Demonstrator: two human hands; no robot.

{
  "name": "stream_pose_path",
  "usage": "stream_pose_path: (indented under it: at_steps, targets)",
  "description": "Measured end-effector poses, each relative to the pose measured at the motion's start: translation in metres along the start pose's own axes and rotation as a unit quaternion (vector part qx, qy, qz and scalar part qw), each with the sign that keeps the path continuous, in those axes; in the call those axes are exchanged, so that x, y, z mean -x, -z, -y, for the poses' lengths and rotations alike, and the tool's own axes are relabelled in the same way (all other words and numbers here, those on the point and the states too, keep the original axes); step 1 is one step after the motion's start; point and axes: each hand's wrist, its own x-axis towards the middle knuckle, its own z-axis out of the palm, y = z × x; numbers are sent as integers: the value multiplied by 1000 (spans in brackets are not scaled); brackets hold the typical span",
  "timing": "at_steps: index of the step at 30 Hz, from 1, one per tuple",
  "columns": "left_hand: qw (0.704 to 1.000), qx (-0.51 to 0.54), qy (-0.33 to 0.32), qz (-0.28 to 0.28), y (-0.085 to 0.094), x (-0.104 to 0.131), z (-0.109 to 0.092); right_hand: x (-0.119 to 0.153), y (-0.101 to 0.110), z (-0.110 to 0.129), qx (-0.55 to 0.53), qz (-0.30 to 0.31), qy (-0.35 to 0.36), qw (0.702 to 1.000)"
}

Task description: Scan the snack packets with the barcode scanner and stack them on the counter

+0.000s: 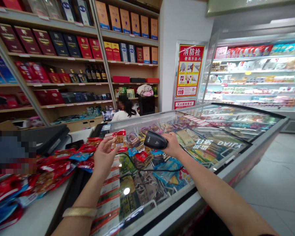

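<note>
My right hand is wrapped round a black handheld barcode scanner, its head facing left. A dark cable hangs from the scanner in a loop over the freezer glass. To its left, my left hand has thumb and fingers curled at the left edge of a red snack packet with brown food and a white label. Part of the packet is hidden behind the fingers. The packet and scanner are a short distance apart, above the glass top of a chest freezer.
Many red and blue snack packets are heaped on the white counter at left. A person is beyond the freezer. Shelves of boxes line the back wall; a refrigerated display stands at right.
</note>
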Motion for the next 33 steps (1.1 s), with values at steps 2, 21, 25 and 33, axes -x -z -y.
stream_pose_path:
  at_steps: [2, 21, 25, 33]
  targets:
    - [1000, 2, 10, 20, -1, 2, -2, 0, 1, 1, -1, 8, 6, 1000]
    - [996, 34, 26, -73, -23, 16, -1, -2, 0, 32, -4, 66, 51, 996]
    - [997, 37, 20, -68, -24, 15, 3, -3, 0, 32, -1, 67, 49, 997]
    - [989, 109, 80, -62, -34, 23, 6, -3, 3, 26, -9, 22, 37, 999]
